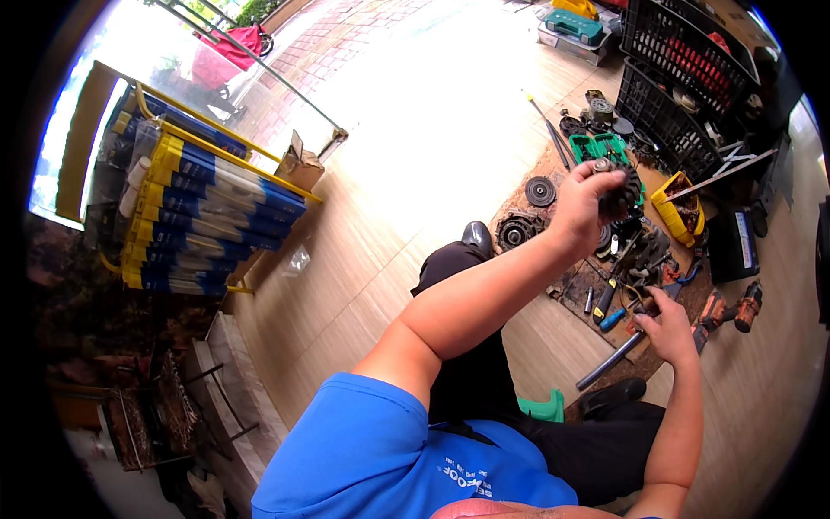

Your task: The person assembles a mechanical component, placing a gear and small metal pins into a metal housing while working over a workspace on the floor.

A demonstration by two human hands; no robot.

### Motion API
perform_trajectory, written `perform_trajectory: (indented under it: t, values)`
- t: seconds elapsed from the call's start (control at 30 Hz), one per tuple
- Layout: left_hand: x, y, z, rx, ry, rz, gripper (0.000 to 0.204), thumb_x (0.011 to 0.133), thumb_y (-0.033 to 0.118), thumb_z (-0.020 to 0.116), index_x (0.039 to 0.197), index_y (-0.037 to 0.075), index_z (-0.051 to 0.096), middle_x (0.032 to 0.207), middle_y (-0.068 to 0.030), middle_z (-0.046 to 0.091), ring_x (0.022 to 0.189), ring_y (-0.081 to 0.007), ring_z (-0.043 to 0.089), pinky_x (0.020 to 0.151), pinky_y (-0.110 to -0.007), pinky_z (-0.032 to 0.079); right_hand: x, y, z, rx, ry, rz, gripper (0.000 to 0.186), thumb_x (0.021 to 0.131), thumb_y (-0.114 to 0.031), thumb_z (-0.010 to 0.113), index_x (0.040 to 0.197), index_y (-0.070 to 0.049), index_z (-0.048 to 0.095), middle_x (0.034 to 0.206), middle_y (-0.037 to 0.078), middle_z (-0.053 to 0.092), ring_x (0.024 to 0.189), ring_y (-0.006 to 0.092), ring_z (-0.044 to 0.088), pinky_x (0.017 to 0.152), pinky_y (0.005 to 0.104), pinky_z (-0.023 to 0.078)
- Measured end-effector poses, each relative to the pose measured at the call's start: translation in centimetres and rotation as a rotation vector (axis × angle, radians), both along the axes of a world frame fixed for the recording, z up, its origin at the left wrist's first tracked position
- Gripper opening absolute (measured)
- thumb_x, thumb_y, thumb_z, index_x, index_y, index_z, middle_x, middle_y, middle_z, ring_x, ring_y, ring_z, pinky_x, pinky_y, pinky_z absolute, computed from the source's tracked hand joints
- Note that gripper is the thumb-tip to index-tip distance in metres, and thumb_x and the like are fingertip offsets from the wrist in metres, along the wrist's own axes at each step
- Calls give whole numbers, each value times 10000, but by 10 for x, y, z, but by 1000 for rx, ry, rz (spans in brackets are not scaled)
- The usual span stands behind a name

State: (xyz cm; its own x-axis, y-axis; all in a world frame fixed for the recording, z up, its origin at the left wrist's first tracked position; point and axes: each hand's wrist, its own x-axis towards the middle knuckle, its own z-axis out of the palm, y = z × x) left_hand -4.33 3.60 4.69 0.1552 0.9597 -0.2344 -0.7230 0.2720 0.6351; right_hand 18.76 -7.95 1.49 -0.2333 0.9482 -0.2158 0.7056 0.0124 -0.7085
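Spreading beneath greasy parts (519, 230), brown board (546, 167) likely protects floor (380, 259). Right hand (673, 333) near, at right, beside metal tube (611, 360), grip unclear; left hand (577, 203) well apart, farther off, clamped on dark finned part (617, 201), held above board, perhaps for clearer view.

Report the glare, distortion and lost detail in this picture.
Head view: glare bleaches the floor white at upper middle; head view: fisheye blackens the corners and slants the stacked boxes; head view: the dark ridged part in the left hand shows little detail.
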Motion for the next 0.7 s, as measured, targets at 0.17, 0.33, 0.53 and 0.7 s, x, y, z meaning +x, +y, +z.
perform_trajectory:
  t: [0.17, 0.33, 0.53, 0.7]
  values:
    - [23, -16, -12, -32, -8, -70, 269, 814, 108, 686, 1038, 80, 540, 915, -37, 623, 778, -154, 638, 625, -331, 565, -8, 13, -4, 81, 65, -42, 415, 812, -102, 665, 1199, 14, 573, 807, 160, 657, 738, 260, 643, 712, 345, 503]
    - [31, -25, -16, -52, 16, -149, 211, 846, 81, 654, 1036, 74, 564, 957, -46, 647, 813, -167, 654, 661, -338, 560, -20, 22, -3, 34, 258, -182, 301, 867, -72, 601, 1158, 4, 598, 767, 104, 644, 701, 159, 616, 658, 299, 488]
    - [35, -30, -17, -40, 32, -194, 194, 843, 105, 661, 1017, 85, 577, 923, -32, 651, 809, -152, 644, 663, -317, 541, -18, 27, 4, 161, 273, -216, 196, 905, -21, 564, 1090, 12, 623, 792, 8, 606, 673, 55, 537, 604, 228, 446]
    - [39, -35, -30, -38, 44, -237, 246, 832, 102, 670, 1054, 82, 565, 958, -34, 647, 817, -144, 642, 695, -317, 550, -17, 26, 4, 173, 298, -232, 187, 903, -9, 564, 1079, 18, 619, 806, 4, 600, 712, 50, 529, 635, 225, 450]
